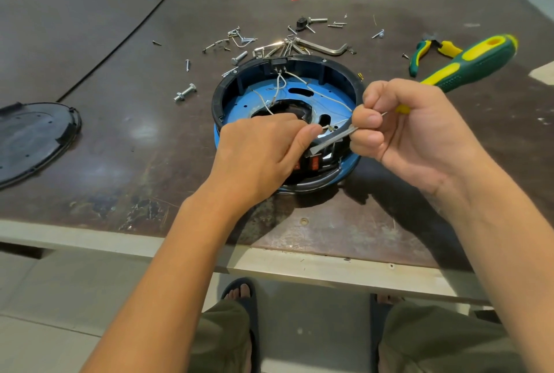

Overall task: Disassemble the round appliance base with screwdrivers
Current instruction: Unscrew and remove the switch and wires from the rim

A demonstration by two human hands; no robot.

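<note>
Near table (120,234) edge, right hand (413,132) grips screwdriver (473,63) at base (227,87) rim.

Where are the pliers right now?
In the head view, the pliers lie on the table, far right, just behind the screwdriver held in the right hand, right of the scattered screws.
</note>
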